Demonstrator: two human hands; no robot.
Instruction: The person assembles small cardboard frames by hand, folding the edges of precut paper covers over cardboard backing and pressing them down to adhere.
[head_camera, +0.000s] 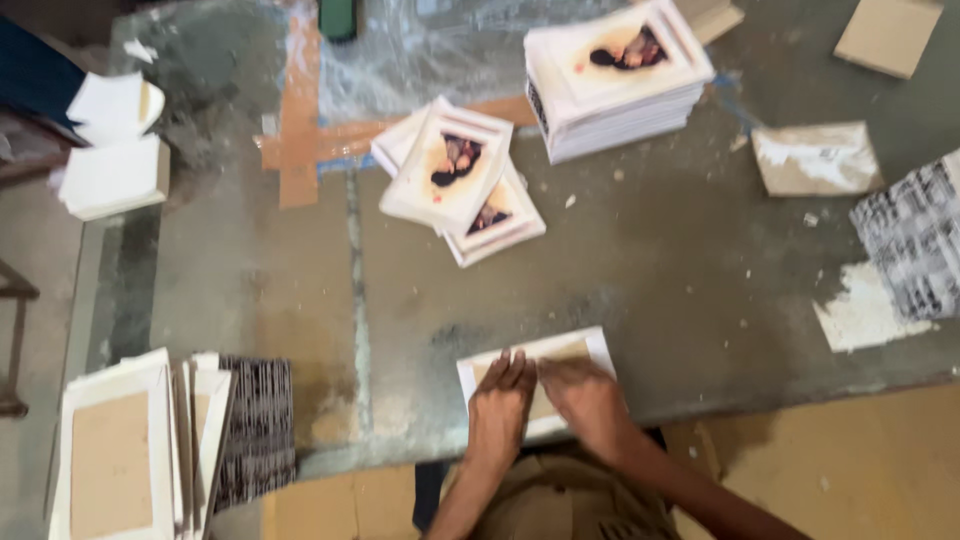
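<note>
A white picture frame (590, 347) lies face down at the near edge of the grey table (650, 270), its brown backing board showing. My left hand (500, 405) and my right hand (585, 395) both press flat on that backing, fingers together, side by side. Neither hand grips anything. Farther back, a loose pile of white frames with pictures (458, 175) lies face up. A taller neat stack of such frames (617, 75) stands behind it to the right.
At the near left, several frames lean face down (120, 450) beside a black-and-white patterned sheet (257, 425). Another patterned sheet (915, 235) and torn paper scraps (815, 158) lie at the right. White blocks (112, 175) sit at far left. Brown tape (300, 110) crosses the tabletop.
</note>
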